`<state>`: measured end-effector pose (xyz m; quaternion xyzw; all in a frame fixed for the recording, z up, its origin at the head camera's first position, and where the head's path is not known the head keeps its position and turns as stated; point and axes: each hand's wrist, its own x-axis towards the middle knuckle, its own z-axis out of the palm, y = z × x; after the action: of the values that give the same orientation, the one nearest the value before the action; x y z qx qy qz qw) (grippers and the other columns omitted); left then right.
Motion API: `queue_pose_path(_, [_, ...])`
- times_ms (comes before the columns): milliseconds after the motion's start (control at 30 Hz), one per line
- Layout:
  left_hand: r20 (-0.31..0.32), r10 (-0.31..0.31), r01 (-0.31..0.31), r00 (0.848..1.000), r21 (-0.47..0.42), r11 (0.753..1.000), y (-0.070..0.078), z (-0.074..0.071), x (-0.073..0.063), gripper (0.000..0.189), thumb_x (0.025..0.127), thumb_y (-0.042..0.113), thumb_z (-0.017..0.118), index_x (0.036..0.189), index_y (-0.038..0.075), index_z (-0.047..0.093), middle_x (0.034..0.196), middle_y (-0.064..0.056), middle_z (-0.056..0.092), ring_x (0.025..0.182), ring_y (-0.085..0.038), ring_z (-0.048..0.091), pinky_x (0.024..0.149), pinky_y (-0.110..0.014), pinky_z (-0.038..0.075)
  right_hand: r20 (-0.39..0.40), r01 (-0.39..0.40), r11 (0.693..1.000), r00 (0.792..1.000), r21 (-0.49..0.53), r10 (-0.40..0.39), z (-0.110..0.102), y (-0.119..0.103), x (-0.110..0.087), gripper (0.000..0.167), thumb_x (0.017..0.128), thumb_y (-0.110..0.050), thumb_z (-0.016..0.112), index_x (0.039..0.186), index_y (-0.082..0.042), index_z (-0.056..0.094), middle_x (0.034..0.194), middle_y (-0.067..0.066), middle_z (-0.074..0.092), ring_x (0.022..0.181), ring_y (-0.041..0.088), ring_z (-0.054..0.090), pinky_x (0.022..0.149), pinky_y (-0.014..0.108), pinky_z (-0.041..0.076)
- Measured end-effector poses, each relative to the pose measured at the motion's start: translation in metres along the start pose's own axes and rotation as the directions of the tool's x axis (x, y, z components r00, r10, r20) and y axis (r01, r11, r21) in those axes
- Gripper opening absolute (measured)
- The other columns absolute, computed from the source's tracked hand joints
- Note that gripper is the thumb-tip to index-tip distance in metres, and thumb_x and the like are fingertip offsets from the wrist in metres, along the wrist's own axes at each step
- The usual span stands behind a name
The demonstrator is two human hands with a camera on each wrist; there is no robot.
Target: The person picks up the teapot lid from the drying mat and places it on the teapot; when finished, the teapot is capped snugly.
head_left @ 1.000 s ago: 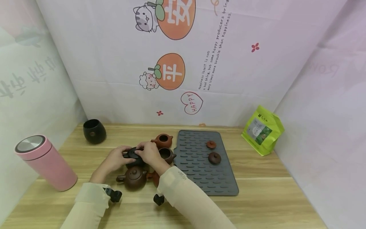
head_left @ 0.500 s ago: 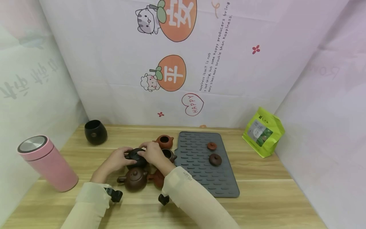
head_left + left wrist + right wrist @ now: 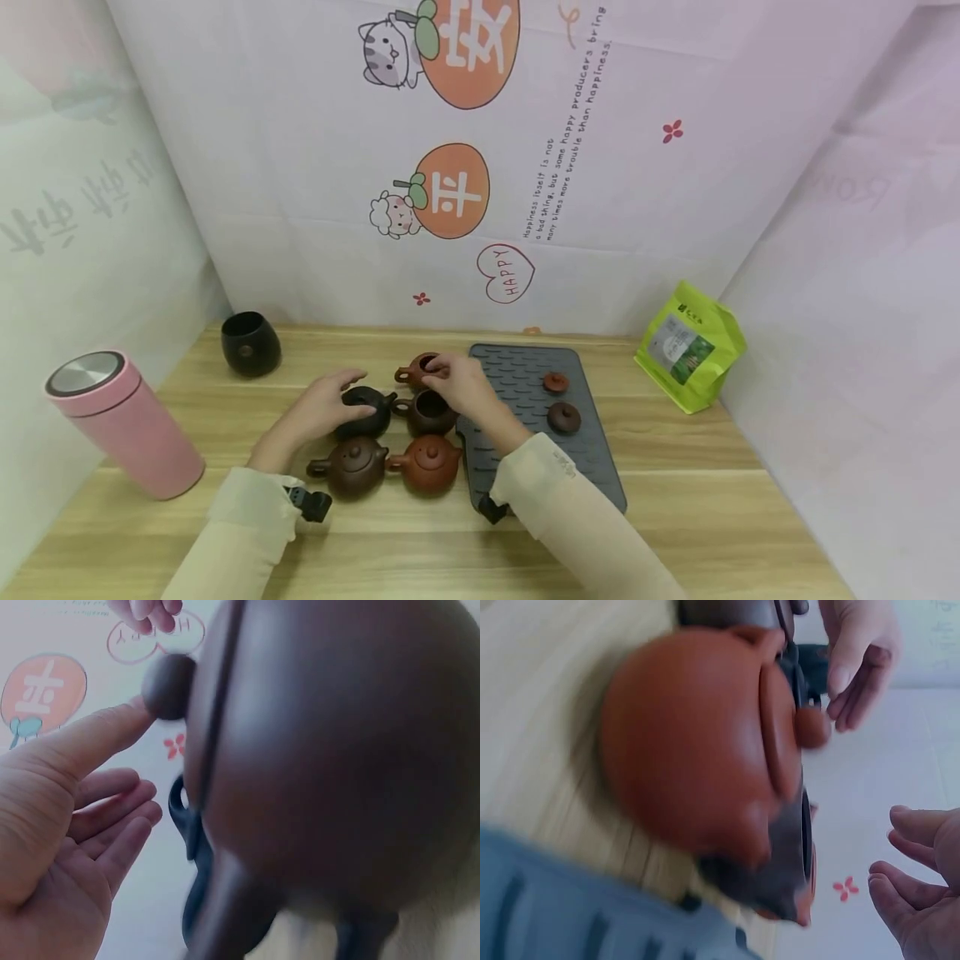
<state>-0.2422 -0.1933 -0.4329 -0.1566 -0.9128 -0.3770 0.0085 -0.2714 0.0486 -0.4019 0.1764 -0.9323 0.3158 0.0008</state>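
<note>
Here's the black teapot (image 3: 370, 426), partly covered by the left hand (image 3: 317, 412), which lies loose beside it with its fingers apart and gripping nothing; in the left wrist view the lidded brown teapot (image 3: 337, 750), just in front of it, blocks most of it. To its right, the right hand (image 3: 467, 387) is free too, thumb and fingers parted, masking part of the open red teapot (image 3: 411, 375) behind the open brown teapot (image 3: 429, 423), and both dark mouths keep their contents unreadable. Well behind-left of the black teapot stands a black cup (image 3: 251, 350), its inside equally dim.
</note>
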Motion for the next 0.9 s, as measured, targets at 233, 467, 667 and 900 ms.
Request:
queue_pose_path(233, [0.051,0.082,-0.086,0.995,0.071,0.994,0.017,0.010,0.014,0.060,0.087,0.017,0.076,0.134,-0.010,0.051,0.134,-0.029,0.050,0.126,-0.046,0.043,0.104,-0.055,0.035,-0.024,-0.030,1.000,0.999,0.006,0.030,-0.022,0.025,-0.010,0.025,0.094,-0.024,0.068,0.116,-0.012,0.071,0.117,0.008,0.065,0.100,0.024,0.062,0.076,0.040,0.054])
queue_pose_path(467, [0.133,0.115,-0.132,0.984,0.128,0.983,0.038,0.022,0.025,0.057,0.088,0.018,0.075,0.133,-0.010,0.053,0.132,-0.027,0.052,0.124,-0.042,0.047,0.102,-0.053,0.038,-0.071,-0.068,0.997,0.995,0.038,0.070,-0.036,0.048,-0.025,0.026,0.093,-0.022,0.070,0.117,-0.010,0.070,0.113,0.006,0.067,0.103,0.025,0.062,0.080,0.041,0.054])
queue_pose_path(667, [0.178,0.113,-0.138,0.978,0.138,0.981,0.048,0.032,0.032,0.054,0.088,0.016,0.074,0.132,-0.009,0.054,0.132,-0.023,0.054,0.125,-0.039,0.047,0.101,-0.050,0.040,-0.129,-0.102,0.993,0.985,0.066,0.110,-0.046,0.067,-0.039,0.023,0.092,-0.020,0.072,0.112,-0.009,0.072,0.107,0.005,0.068,0.098,0.024,0.064,0.078,0.041,0.054])
queue_pose_path(900, [0.197,0.083,-0.113,0.977,0.146,0.983,0.049,0.043,0.039,0.055,0.086,0.015,0.077,0.131,-0.009,0.055,0.131,-0.021,0.055,0.124,-0.037,0.048,0.101,-0.047,0.041,-0.188,-0.113,0.991,0.974,0.066,0.123,-0.055,0.087,-0.053,0.023,0.090,-0.018,0.073,0.109,-0.005,0.073,0.102,0.007,0.069,0.095,0.026,0.065,0.080,0.043,0.053])
